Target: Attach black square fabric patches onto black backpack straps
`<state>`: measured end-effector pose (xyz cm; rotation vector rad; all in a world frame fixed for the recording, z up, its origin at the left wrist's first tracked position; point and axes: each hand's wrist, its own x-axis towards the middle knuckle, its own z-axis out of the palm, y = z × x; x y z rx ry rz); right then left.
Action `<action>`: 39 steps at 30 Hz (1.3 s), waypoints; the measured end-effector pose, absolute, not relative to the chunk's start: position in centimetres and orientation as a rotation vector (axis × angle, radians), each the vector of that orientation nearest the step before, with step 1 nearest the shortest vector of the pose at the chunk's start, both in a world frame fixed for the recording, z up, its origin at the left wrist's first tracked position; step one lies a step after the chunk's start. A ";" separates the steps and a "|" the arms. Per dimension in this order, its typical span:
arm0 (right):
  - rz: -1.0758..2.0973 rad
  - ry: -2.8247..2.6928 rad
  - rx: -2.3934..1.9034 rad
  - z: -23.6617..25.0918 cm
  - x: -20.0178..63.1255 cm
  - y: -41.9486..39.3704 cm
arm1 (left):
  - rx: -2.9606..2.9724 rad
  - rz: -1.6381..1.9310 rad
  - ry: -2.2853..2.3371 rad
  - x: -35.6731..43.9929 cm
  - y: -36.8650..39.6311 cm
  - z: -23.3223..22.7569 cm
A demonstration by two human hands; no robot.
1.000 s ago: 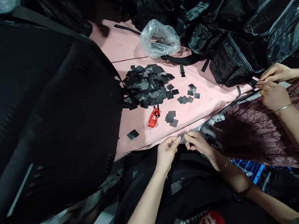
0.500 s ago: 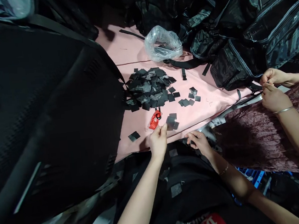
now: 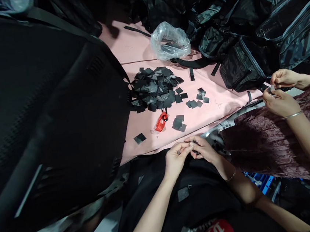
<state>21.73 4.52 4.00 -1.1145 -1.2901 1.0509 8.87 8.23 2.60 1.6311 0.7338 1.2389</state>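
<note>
My left hand (image 3: 175,159) and my right hand (image 3: 205,150) meet in front of the pink tabletop's near edge, above my dark clothing. Their fingertips are pinched together and touching. A dark bit shows by the right fingers, too small and covered to name. Beyond the hands, a few dark square pieces (image 3: 178,123) lie overlapping on the pink cloth (image 3: 142,126). A red looped thing with black prongs (image 3: 160,122), perhaps thread snips, rests left of them. Behind it is a heap of black squares (image 3: 156,88).
A large black bag panel (image 3: 60,114) stands along the left. A clear plastic bag (image 3: 169,40) sits farther back beside a black strap (image 3: 194,64). Camouflage backpacks (image 3: 242,66) crowd the right rear. At right, a co-worker's hands (image 3: 283,99) hold something small.
My left hand has drawn back from beside the loose squares, toward me and right, to meet my right hand. The co-worker's nearer hand has shifted slightly left.
</note>
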 end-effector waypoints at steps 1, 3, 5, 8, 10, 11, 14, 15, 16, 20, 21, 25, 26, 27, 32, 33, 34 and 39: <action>1.076 -1.309 -1.106 4.2 21.8 4.2 | 1.550 1.237 0.714 9.0 8.1 2.7; 1.118 -1.326 -1.074 4.3 22.1 3.9 | 1.341 1.252 0.666 9.1 8.0 3.1; 1.050 -1.322 -1.056 4.2 22.6 3.9 | 1.119 1.304 0.583 8.9 8.1 3.4; 0.871 -1.320 -1.065 3.9 23.2 4.3 | 0.896 1.355 0.497 8.3 8.1 3.7; 0.818 -1.292 -1.125 3.8 23.4 4.9 | 0.855 1.327 0.480 7.8 8.1 3.9; 0.822 -1.273 -1.170 3.9 23.3 5.1 | 0.860 1.304 0.478 7.6 8.0 4.0; 0.858 -1.236 -1.300 4.3 22.8 5.6 | 0.938 1.192 0.489 7.5 7.7 4.1; 0.856 -1.237 -1.334 4.4 22.6 5.7 | 0.972 1.163 0.498 7.6 7.5 4.0; 0.854 -1.246 -1.361 4.6 22.4 5.7 | 1.002 1.149 0.508 7.7 7.4 4.0; 0.813 -1.333 -1.361 4.9 21.8 5.7 | 1.131 1.203 0.583 8.3 7.7 3.5; 0.800 -1.349 -1.347 4.9 21.7 5.8 | 1.177 1.220 0.623 8.4 7.8 3.4; 0.864 -1.332 -1.237 4.5 21.9 5.9 | 1.316 1.235 0.735 8.6 8.7 3.6; 0.893 -1.308 -1.183 4.4 22.0 5.9 | 1.298 1.247 0.724 8.6 8.9 3.9; 0.913 -1.282 -1.130 4.3 22.2 5.8 | 1.256 1.260 0.695 8.6 9.1 4.3; 0.878 -1.220 -1.048 4.1 23.6 5.2 | 1.067 1.210 0.553 8.6 9.9 6.2; 0.868 -1.211 -1.058 4.1 23.7 5.2 | 1.058 1.186 0.541 8.6 10.0 6.4; 0.858 -1.203 -1.071 4.1 23.8 5.2 | 1.043 1.160 0.530 8.5 10.0 6.6; 0.811 -1.225 -1.083 4.9 22.7 4.9 | 0.792 0.964 0.468 8.8 9.4 6.6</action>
